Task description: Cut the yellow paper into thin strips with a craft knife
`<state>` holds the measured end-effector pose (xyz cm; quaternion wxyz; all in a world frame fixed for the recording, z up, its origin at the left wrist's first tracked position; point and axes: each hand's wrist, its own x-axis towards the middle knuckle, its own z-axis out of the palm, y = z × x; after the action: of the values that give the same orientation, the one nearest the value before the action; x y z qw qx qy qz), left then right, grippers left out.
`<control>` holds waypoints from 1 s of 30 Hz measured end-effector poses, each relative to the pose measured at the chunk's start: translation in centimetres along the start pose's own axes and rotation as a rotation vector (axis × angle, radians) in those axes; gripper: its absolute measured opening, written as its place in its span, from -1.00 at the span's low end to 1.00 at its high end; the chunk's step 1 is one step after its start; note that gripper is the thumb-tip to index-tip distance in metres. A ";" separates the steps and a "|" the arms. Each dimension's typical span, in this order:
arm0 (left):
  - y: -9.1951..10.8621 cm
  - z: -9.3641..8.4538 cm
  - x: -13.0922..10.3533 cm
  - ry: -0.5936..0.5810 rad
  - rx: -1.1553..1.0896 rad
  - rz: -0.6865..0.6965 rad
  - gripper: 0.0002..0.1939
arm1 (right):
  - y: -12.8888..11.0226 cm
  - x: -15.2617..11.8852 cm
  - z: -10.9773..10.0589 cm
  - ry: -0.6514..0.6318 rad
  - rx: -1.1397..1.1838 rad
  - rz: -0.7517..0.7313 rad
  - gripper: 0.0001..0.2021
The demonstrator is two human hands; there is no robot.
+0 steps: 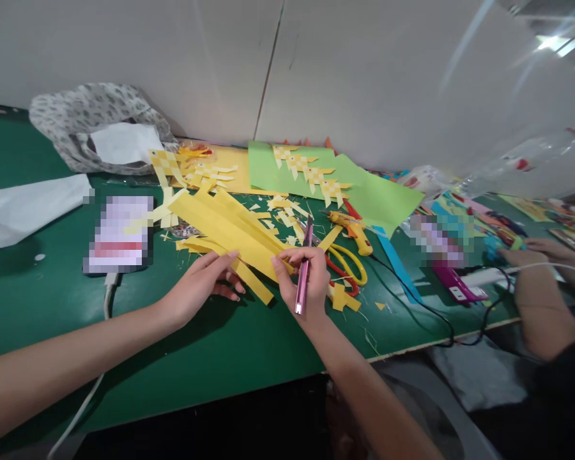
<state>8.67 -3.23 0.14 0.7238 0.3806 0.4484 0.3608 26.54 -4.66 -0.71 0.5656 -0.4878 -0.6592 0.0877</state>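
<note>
At centre frame, your left fingers [226, 258] pinch the yellow strips [252, 246]; your right fingers [282, 276] clasp a slim purple tool [303, 287] beside them. Checkered woven pieces [301, 164], upper centre, look finished; these strips look unwoven.

The table [182, 377] is dark green. The paper strips [230, 223] are yellow, the knife [303, 281] is purple, and the small paper fish [309, 171] have yellow and white checks.
</note>
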 end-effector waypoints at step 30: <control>3.9 -2.8 0.9 -0.145 0.062 0.002 -0.77 | 1.2 0.7 -0.5 0.330 0.190 0.060 -0.78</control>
<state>5.62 -0.08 2.37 0.7418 0.4287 0.4053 0.3190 27.72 -3.76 -0.92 0.7065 -0.4595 -0.5315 0.0852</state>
